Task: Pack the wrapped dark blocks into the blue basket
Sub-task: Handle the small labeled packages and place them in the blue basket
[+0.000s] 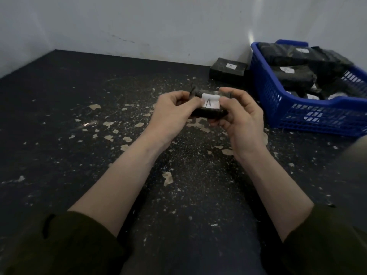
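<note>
Over surface | block lies left-right, label up | left hand, right hand pinch ends

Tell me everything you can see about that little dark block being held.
The held block is small, dark and glossy, seemingly wrapped in clear film. A white label on its top bears a handwritten A. It is held above the speckled dark table, the left hand gripping one end and the right hand the other.
</note>
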A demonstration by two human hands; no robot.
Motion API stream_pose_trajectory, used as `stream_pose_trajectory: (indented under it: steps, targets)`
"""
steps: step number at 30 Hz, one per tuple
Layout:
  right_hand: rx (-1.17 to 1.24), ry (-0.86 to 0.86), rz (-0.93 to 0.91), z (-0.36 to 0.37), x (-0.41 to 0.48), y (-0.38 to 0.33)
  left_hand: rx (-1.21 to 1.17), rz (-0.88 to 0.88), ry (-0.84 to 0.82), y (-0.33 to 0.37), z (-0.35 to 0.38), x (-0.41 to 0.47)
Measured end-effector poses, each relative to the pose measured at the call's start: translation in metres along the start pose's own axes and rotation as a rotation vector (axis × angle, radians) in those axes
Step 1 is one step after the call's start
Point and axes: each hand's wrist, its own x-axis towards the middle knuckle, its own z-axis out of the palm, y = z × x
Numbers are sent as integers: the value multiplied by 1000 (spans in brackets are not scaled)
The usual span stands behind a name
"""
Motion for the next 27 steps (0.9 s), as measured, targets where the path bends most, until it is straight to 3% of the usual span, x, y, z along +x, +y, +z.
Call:
stream_pose_trajectory:
  steps: [5,10,17,21,27]
  targets:
    - [-101,45,-58,1,1,0,-10,68,4,1,3,-2]
    - [-99,56,-71,-2,3,1,-169,13,-30,-1,4,-2]
    - [179,-52,21,-1,3,-1,-343,-58,61,-4,0,3]
    - [65,-20,-1,-1,4,3,-175,18,139,-8,1,4]
    - [13,-73,-44,3,-1,4,-87,85,53,-7,3,-2]
